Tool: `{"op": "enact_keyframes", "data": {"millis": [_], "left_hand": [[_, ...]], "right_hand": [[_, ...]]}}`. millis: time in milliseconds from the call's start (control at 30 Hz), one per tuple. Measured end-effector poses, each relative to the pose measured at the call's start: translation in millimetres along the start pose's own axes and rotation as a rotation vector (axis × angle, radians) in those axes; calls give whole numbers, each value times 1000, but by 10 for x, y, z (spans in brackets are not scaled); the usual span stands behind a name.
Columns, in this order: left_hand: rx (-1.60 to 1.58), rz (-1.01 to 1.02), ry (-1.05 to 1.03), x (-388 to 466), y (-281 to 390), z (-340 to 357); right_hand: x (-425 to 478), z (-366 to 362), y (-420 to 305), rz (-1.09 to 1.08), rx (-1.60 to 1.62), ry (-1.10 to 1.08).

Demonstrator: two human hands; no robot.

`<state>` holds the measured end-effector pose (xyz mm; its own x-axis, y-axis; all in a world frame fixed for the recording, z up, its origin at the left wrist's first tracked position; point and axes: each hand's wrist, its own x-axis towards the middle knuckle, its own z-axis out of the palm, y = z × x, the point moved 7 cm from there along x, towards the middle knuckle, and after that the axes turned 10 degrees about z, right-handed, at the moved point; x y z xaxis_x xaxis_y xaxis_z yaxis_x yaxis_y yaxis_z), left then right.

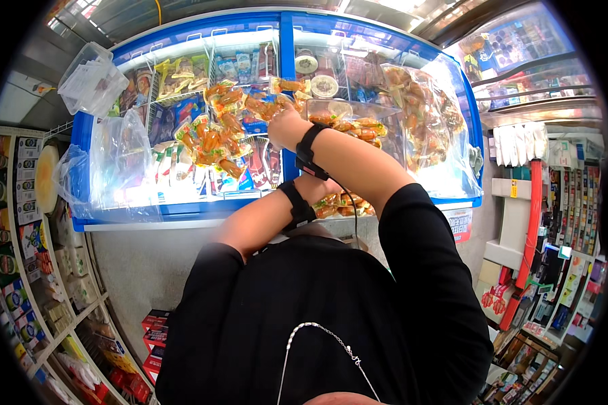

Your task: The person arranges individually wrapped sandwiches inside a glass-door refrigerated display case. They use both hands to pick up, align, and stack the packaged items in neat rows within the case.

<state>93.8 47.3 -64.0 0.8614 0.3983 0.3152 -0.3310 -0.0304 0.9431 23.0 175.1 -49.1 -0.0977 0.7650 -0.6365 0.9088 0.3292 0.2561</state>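
Note:
My right hand [287,126] is above the freezer's blue middle bar, its fingers closed on a small clear packet of brown food [260,107]. More such packets [213,139] lie in a loose pile on the glass to its left. A clear plastic bin [354,108] with similar packets [359,127] stands to the right, partly behind my right forearm. My left hand [322,188] sits below that forearm, crossed under it and mostly hidden; its grip does not show. Close to it are further packets [342,206] near the freezer's front edge. Both wrists wear black bands.
A large clear bag of packets [423,119] rests on the right side of the chest freezer [182,210]. Crumpled clear bags [121,162] and a clear tub [93,81] lie at the left. Stocked shelves [45,253] flank the left; more goods [562,212] stand right.

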Motion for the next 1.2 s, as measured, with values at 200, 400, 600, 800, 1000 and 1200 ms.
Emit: {"op": "enact_keyframes", "data": {"millis": [200, 400, 600, 800, 1000, 1200], "left_hand": [[-274, 28, 47, 82, -163, 144], [-338, 28, 63, 90, -242, 136], [-390, 12, 75, 30, -302, 161], [-240, -39, 97, -54, -485, 134], [1065, -364, -412, 117, 514, 27], [1215, -348, -365, 82, 475, 0]], "right_hand": [[142, 77, 49, 94, 94, -39], [192, 93, 98, 70, 88, -189], [268, 243, 135, 200, 114, -158], [286, -45, 281, 98, 317, 65], [-361, -773, 1147, 60, 1076, 689], [-1778, -769, 2012, -273, 1634, 797]]}}
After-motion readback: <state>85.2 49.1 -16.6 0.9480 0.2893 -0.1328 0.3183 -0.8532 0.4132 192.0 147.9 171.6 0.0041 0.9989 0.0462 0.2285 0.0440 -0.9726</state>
